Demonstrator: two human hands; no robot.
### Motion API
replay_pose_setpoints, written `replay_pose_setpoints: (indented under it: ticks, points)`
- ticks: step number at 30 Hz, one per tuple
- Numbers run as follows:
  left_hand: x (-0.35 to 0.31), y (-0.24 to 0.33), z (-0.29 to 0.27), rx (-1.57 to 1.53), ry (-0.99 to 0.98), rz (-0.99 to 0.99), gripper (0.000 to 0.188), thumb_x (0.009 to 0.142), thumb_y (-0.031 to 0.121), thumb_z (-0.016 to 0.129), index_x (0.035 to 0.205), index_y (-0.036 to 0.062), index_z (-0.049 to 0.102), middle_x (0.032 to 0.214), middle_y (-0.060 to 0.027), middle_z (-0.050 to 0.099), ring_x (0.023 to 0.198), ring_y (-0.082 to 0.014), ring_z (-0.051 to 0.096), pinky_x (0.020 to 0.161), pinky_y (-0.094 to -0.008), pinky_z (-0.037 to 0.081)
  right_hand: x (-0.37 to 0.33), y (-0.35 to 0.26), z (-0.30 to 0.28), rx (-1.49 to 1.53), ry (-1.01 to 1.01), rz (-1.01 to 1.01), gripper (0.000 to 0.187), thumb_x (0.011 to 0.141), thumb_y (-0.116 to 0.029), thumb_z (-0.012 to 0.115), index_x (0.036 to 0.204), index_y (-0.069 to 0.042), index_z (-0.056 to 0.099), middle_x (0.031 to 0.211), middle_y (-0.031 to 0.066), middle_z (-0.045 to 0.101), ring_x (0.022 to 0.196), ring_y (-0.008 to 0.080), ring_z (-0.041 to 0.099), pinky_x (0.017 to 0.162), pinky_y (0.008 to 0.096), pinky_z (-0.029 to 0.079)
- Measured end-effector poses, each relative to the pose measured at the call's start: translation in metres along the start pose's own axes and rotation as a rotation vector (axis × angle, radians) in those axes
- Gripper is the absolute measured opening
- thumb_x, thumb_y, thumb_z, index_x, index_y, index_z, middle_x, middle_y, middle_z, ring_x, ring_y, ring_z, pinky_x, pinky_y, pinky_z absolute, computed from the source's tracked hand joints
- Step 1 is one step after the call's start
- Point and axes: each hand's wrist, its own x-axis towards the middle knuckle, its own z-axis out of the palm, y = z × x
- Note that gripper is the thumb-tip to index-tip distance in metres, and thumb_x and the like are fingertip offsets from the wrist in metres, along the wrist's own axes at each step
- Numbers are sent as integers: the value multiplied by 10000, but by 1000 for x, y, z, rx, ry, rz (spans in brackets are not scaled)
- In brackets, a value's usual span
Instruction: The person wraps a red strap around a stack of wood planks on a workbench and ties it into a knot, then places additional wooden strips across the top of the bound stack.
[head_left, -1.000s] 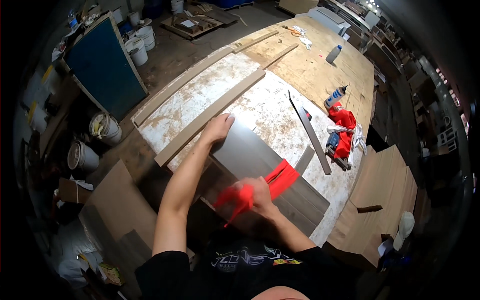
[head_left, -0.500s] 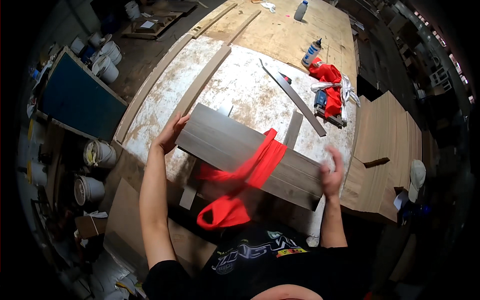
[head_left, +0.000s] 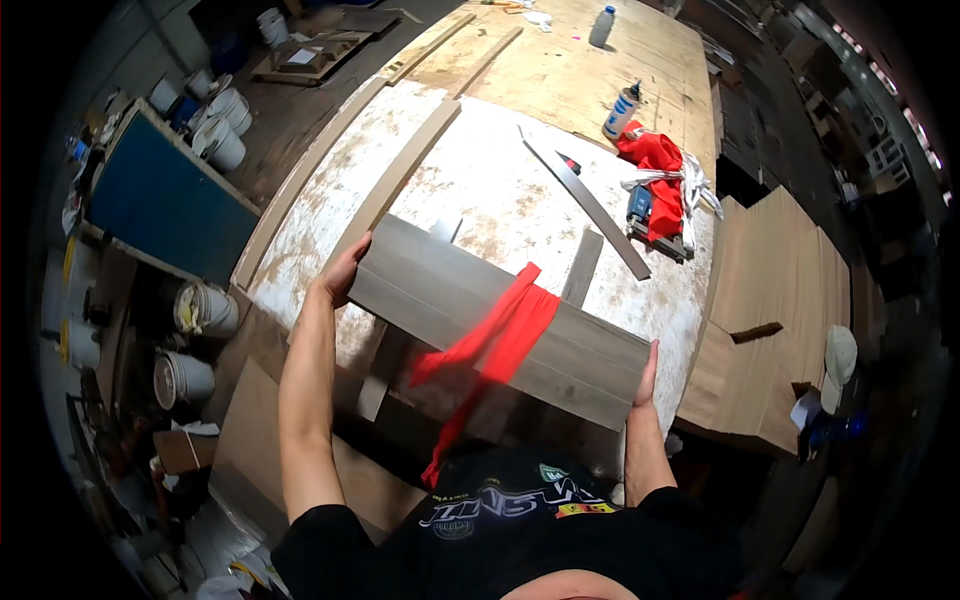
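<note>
Head view shows our left hand (head_left: pixel 345 275) and right hand (head_left: pixel 645 375) now spread wide apart, each pressed flat against one short end of the grey board (head_left: pixel 500 320), which hangs between them above the bench (head_left: pixel 520 200). A second ago only one hand lay on it and the other held the red cloth (head_left: pixel 490 335); that cloth now hangs draped across the board's middle. We judge the board lifted clear, carried by both ends.
</note>
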Motion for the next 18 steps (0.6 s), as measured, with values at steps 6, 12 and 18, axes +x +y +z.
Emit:
replay_pose_setpoints:
  ticks: [6, 12, 18]
  points:
    - [-10, -12, -16, 52, 368, 455, 557, 1046, 510, 447, 1357, 63, 565, 1268, -79, 632, 1121, -181, 590, 971, -356, 476, 22, -33, 6, -507, 459, -615, 605, 1046, -538, 373, 1318, -35, 569, 1220, 115, 637, 1097, 225, 594, 988, 374, 456]
    - [-98, -2, 151, 942, 347, 748, 409, 926, 441, 674, 906, 32, 666, 889, -126, 669, 844, -244, 661, 733, -349, 522, -74, -14, 151, -597, -658, -339, 273, 1033, -238, 516, 1045, -14, 673, 1016, 83, 672, 964, 159, 623, 860, 276, 484]
    - [-79, -52, 197, 1329, 425, 784, 424, 901, 489, 670, 897, 69, 615, 917, -112, 646, 931, -324, 619, 819, -463, 465, -43, 174, 108, -674, -243, 731, 276, 1014, -350, 563, 1029, -82, 631, 903, 9, 635, 804, 130, 601, 663, 266, 464]
